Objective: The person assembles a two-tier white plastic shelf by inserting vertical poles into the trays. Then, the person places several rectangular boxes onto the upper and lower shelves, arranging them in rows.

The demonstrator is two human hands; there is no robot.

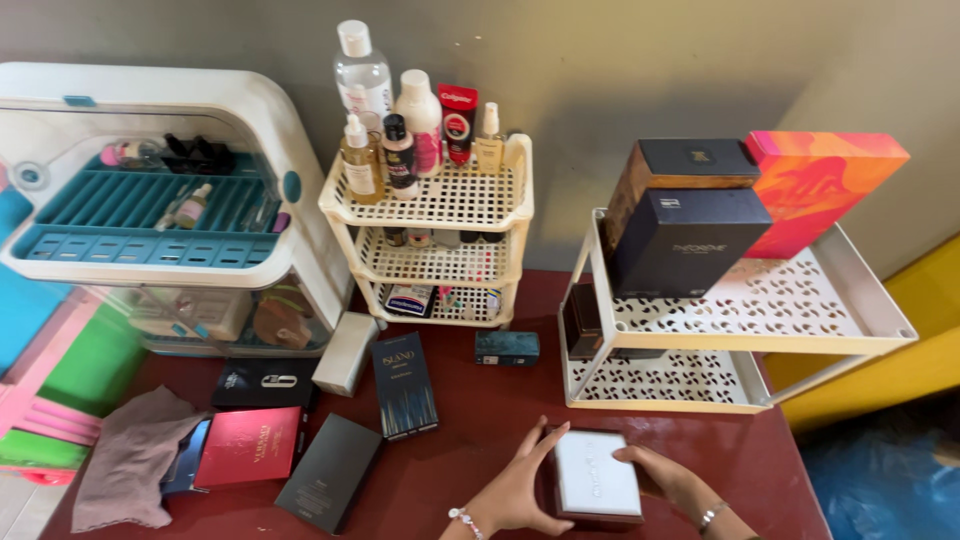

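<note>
Right in front of me, near the table's front edge, I see a white-topped box [597, 476] with dark sides sitting on the dark red table [480, 420]. My left hand [515, 488] is pressed to its left side, fingers [533, 447] curled up along the edge and near corner. My right hand [668, 476] holds the right side, fingers bent over that edge. So the box sits between both hands, gripped from two sides, and its top shows bare between my fingers. A bit further left lie flat boxes: a black box [331, 471], a red box [249, 446], a dark blue box [404, 384] and a grey cloth [130, 455]. A small teal box [506, 347] lies near the middle of the table. Further back on the right stands a white two-shelf rack [860, 300] holding a black box with a brown box [660, 180] on it and an orange box [815, 185] leaning beside them. In the middle at the back, a cream shelf stand [440, 240] carries bottles [400, 125] on top. Far left stands a white case with a teal tray [140, 215].
</note>
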